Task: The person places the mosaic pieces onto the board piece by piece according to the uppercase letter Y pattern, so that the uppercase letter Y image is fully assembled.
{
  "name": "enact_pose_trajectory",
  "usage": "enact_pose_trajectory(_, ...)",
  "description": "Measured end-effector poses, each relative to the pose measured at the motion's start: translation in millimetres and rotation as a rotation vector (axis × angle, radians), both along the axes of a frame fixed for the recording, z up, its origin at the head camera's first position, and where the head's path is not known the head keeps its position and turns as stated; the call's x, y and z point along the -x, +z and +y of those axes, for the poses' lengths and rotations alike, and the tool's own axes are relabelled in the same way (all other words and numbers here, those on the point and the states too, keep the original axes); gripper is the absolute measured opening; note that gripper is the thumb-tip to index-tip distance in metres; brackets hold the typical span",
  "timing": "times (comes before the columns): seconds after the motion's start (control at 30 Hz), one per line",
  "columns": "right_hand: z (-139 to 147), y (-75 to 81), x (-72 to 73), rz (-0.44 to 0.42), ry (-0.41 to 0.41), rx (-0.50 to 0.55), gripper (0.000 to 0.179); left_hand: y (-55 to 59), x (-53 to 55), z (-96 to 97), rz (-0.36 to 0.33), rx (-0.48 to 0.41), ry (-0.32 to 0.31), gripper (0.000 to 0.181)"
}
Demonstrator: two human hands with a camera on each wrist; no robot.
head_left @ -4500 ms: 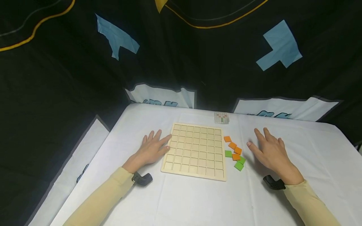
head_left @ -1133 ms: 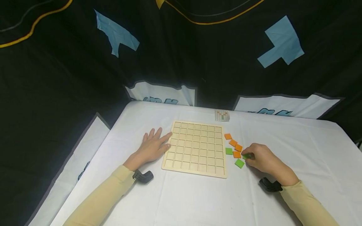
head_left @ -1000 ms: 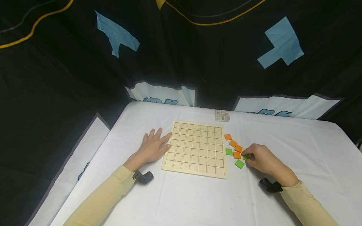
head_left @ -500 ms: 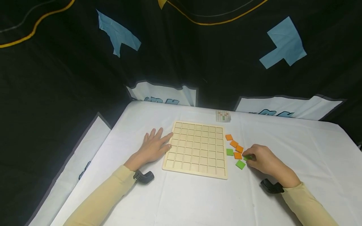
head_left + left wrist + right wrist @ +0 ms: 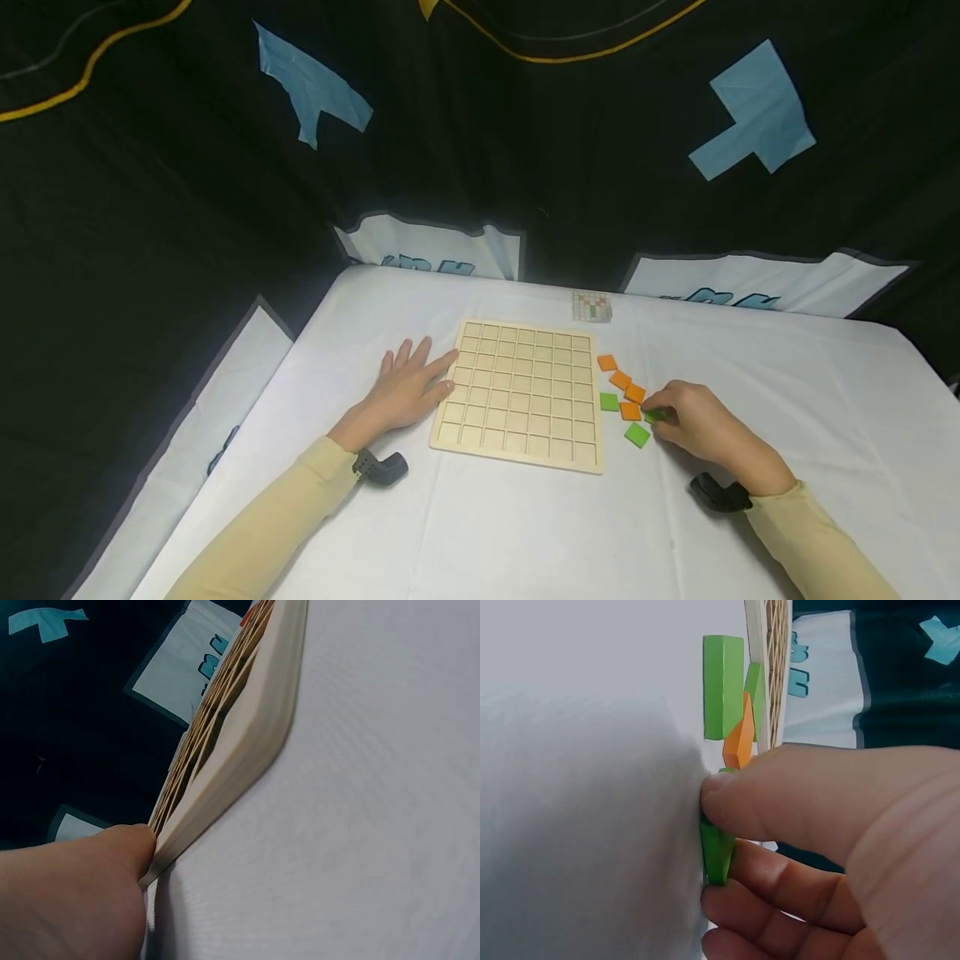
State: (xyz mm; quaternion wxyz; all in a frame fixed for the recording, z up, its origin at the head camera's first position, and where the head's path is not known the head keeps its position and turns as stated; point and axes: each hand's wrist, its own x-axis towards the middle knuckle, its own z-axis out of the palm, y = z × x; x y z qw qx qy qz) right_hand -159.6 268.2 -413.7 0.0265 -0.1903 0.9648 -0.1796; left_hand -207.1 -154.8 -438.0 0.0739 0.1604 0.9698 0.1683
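Pinching a green tile (image 5: 718, 855) between thumb and fingers, the right hand (image 5: 693, 421) is low over the white-covered table (image 5: 525, 533), between the board's right edge and the table's right edge. The held tile is a thin square piece with no evident longer side; in the right wrist view it shows nearly edge-on, one narrow end emerging below the thumb. Most of it is hidden by the thumb and fingers, and whether it is lifted off the cloth is hard to tell. The left hand (image 5: 405, 392) lies with its fingers straight and spread, index finger and thumb touching the left edge of the gridded wooden board (image 5: 517, 396). This board lies flat, its sides running toward the table's far edge, its near edge slanting slightly to the near right. Four orange tiles (image 5: 631, 412) trail along its right side; one loose green tile (image 5: 609, 402) sits squared up just beside the board, while another loose one (image 5: 637, 435) points a corner toward the near side. A printed card (image 5: 592, 307) lies by the table's far edge, its pattern too small to read. Both sleeves and the table's near edge are cut off; the left wrist view catches only part of that hand.
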Motion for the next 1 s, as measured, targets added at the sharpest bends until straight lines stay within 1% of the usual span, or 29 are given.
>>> enact_pose_trajectory(0.13,-1.7,3.1,1.6,-0.010,-0.019,0.006,0.022,0.1,2.1,-0.7,0.012,-0.006,-0.001,0.059)
enact_pose_trajectory(0.23,-2.8,5.6,3.1,-0.001,-0.032,0.006,0.021,-0.3,3.2,-1.1,0.016,-0.006,-0.001,0.059)
enact_pose_trajectory(0.37,-5.8,11.1,5.0,0.046,-0.017,0.010,0.022,2.6,3.5,-0.7,0.010,-0.005,-0.006,0.059)
enact_pose_trajectory(0.47,-11.6,16.2,7.2,0.087,0.015,0.021,0.022,6.0,3.7,-0.7,0.012,-0.008,-0.006,0.059)
enact_pose_trajectory(0.57,-19.9,20.6,10.2,0.102,0.043,0.026,0.020,6.9,4.0,-1.3,0.020,-0.013,-0.004,0.059)
enact_pose_trajectory(0.73,-34.7,23.5,15.6,0.092,0.086,0.026,0.021,2.9,4.7,-1.6,0.020,-0.010,-0.003,0.058)
enact_pose_trajectory(0.87,-46.1,21.8,18.0,0.094,0.117,0.034,0.024,-1.2,4.7,-1.0,0.013,-0.012,-0.006,0.059)
enact_pose_trajectory(1.0,-60.1,19.2,18.6,0.095,0.167,0.061,0.024,-3.0,2.5,-1.2,0.008,-0.006,-0.008,0.059)
